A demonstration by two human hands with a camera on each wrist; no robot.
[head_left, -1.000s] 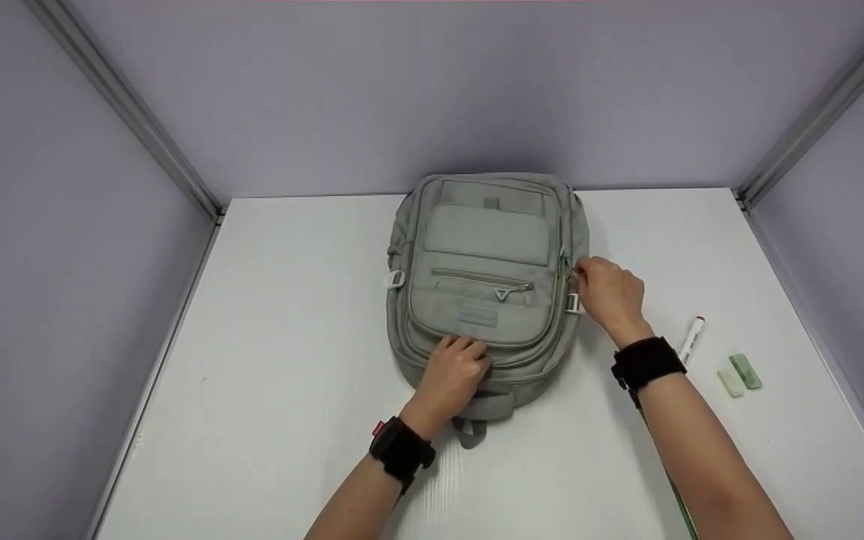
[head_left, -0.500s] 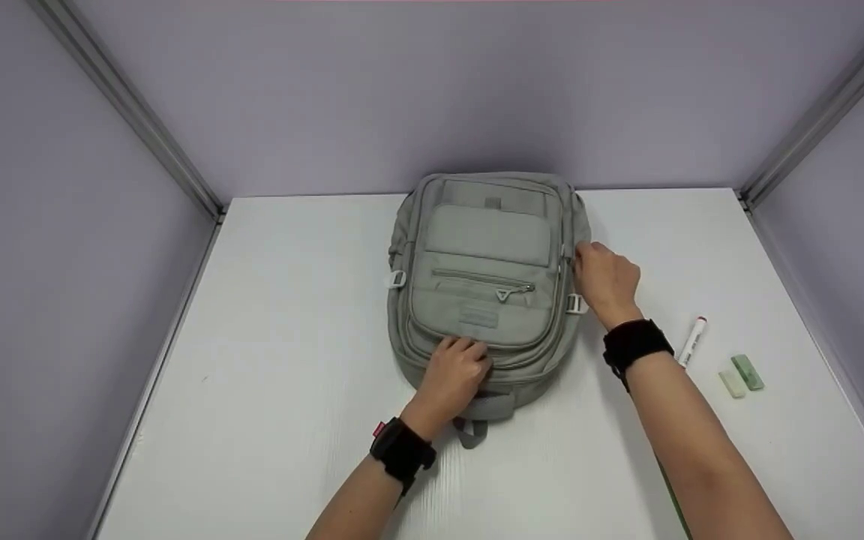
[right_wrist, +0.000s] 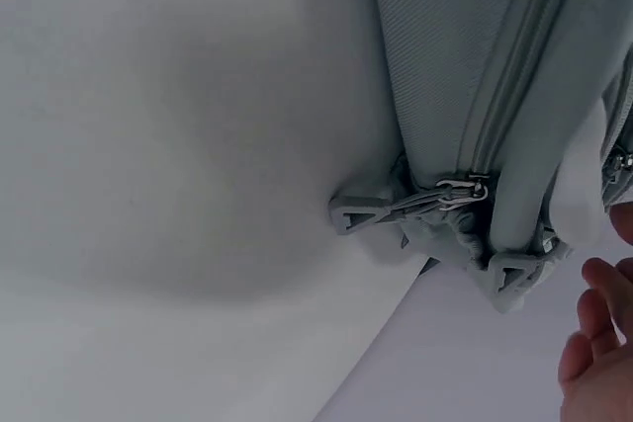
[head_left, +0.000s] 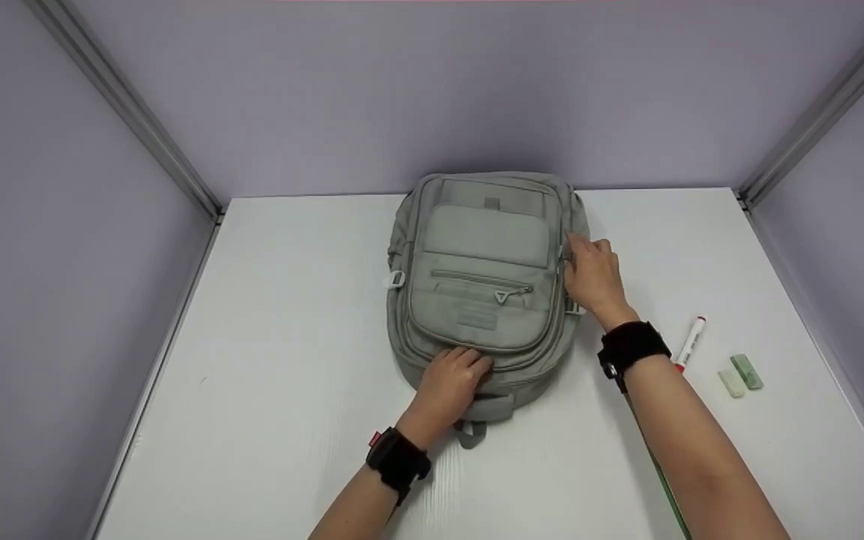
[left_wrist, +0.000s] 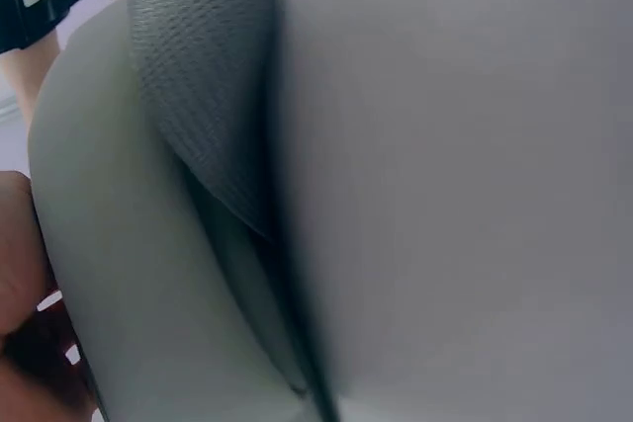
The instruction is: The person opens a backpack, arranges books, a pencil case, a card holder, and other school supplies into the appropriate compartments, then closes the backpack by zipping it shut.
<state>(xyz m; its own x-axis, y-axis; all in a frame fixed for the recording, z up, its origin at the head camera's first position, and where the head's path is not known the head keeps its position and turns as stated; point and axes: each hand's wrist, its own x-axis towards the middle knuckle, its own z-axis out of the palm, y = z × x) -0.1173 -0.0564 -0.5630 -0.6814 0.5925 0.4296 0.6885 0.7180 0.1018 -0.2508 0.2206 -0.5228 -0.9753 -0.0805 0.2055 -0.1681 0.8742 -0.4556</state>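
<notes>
- green strip (head_left: 670, 491): lying along the underside of the right forearm, mostly hidden; what it belongs to cannot be told.
- wristbands, two, black (head_left: 400, 461): one per arm, worn presumably to carry the wrist cameras.
- left hand (head_left: 448, 386): on the lower front of the backpack, fingers curled onto the fabric; the grip appears to grasp it, likely to steady the bag.
- blocks, two, one green (head_left: 747, 371), one pale (head_left: 730, 383): side by side, right of the arm.
- marker (head_left: 693, 341), white with red ends: near the blocks, perhaps laid aside for working room.
- right hand (head_left: 597, 279): at the backpack's right edge, fingers bent; whether the grip pinches a zip or strap cannot be told.
- grey backpack (head_left: 489, 236): flat, front upward, handle end toward the person, at the table's (head_left: 289, 300) far edge; seemingly so placed to expose its zips.
- wall panel (head_left: 402, 90): pale, behind everything.
</notes>
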